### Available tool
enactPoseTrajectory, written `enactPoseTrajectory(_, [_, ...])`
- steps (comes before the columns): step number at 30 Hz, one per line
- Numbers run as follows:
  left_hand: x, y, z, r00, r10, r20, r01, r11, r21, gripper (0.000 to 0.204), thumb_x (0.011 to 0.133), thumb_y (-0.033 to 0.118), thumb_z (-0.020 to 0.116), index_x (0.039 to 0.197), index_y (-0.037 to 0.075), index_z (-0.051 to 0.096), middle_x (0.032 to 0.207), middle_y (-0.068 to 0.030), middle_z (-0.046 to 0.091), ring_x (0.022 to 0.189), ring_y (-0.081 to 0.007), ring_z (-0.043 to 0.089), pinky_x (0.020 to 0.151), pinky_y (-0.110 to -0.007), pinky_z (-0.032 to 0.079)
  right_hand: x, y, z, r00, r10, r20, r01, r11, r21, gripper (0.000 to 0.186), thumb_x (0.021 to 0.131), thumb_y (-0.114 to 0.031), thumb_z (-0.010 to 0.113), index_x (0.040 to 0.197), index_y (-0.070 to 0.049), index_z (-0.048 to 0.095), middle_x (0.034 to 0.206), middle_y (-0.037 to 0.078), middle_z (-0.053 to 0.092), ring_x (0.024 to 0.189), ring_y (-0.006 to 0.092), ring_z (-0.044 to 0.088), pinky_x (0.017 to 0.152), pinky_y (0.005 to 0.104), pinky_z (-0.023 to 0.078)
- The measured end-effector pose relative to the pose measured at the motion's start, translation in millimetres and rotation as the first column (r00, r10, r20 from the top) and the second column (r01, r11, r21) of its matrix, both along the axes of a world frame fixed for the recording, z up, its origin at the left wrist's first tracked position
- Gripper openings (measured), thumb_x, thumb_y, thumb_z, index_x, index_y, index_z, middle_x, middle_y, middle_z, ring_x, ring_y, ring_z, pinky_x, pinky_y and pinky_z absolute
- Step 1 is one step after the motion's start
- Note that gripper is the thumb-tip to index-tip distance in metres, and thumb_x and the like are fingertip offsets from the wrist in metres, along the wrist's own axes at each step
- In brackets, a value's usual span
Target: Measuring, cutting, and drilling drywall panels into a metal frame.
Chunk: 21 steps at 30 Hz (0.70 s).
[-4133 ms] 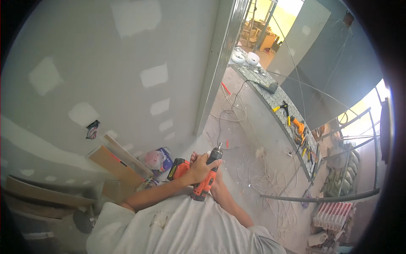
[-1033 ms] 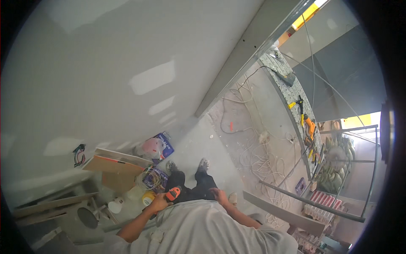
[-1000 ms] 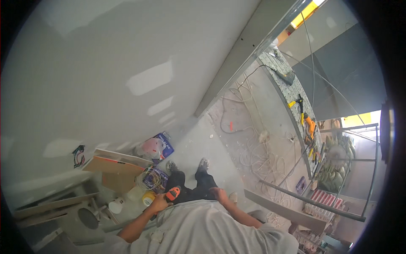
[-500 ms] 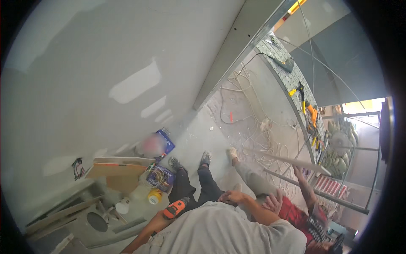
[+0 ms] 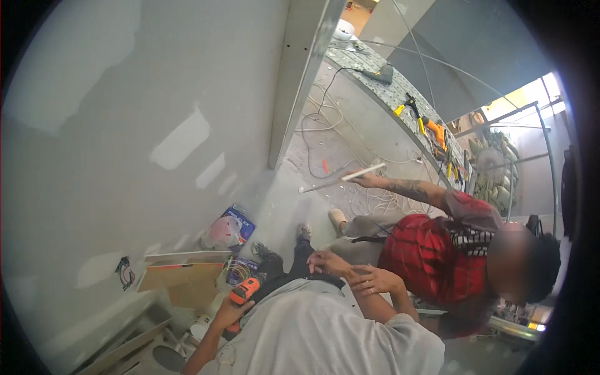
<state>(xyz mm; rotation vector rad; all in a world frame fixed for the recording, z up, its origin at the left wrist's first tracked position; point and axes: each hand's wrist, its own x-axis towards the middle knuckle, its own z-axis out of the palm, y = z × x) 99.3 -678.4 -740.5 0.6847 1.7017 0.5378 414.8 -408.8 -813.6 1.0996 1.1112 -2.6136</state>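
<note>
In my left hand is an orange and black power drill, held beside my left hip with my fingers wrapped round its grip. My right hand is in front of my waist, fingers loosely apart, nothing seen in it. A co-worker in a red top stands close on my right. One of that person's hands rests on my right forearm. The other hand grips a long white strip, reaching out in front of us.
A grey wall panel with a metal edge post stands ahead. Tools, including an orange drill, lie on a perforated platform. Loose cables cover the floor. Boards and blue packages sit at left.
The co-worker has leaned in and swung the white strip leftward and forward. That person's other hand now touches my forearm. My right hand has risen and its fingers have loosened. My view has shifted.
</note>
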Motion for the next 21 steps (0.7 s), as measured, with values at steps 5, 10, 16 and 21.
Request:
enactPoseTrajectory(5, [-28,8,-19,0.976,-0.128,-0.174,0.146,0.985,0.092,0.059,0.087,0.044,0.076,0.127,0.003,0.062,0.113,-0.0177,0.071,0.108,-0.0327,0.068,0.097,-0.044,0.050,5,15,24,0.984,-0.152,-0.096,0.158,0.986,0.055,0.022,0.103,-0.025,0.061,0.110,-0.003,0.063,0.093,0.005,0.067,0.074,0.0090,0.055,0.069,0.0221,0.045])
enactPoseTrajectory(10, [-47,22,-36,0.973,-0.024,-0.230,0.065,0.983,0.174,0.051,0.090,0.034,0.075,0.127,0.002,0.062,0.106,-0.0175,0.071,0.100,-0.0274,0.069,0.089,-0.042,0.052,45,27,26,0.855,-0.477,-0.204,0.468,0.879,-0.094,0.019,0.103,-0.020,0.059,0.109,-0.003,0.064,0.094,0.005,0.065,0.078,0.0116,0.058,0.072,0.0246,0.046])
enactPoseTrajectory(16, [-41,96,15,0.972,-0.067,-0.226,0.130,0.953,0.274,0.032,0.090,0.026,0.076,0.109,0.001,0.068,0.081,-0.0075,0.069,0.073,-0.0163,0.064,0.072,-0.034,0.053,104,25,31,0.746,-0.630,-0.215,0.654,0.754,0.061,0.021,0.098,-0.014,0.062,0.115,-0.003,0.063,0.095,0.004,0.063,0.085,0.0132,0.060,0.073,0.0257,0.046])
enactPoseTrajectory(21, [-7,160,43,1.000,-0.016,0.003,0.012,0.860,0.510,0.022,0.093,0.019,0.074,0.103,0.001,0.070,0.074,-0.0008,0.065,0.057,-0.0093,0.058,0.055,-0.029,0.048,127,22,56,0.626,-0.731,-0.272,0.772,0.630,0.083,0.021,0.101,-0.020,0.061,0.115,-0.004,0.064,0.097,0.004,0.064,0.080,0.0121,0.059,0.071,0.0246,0.049])
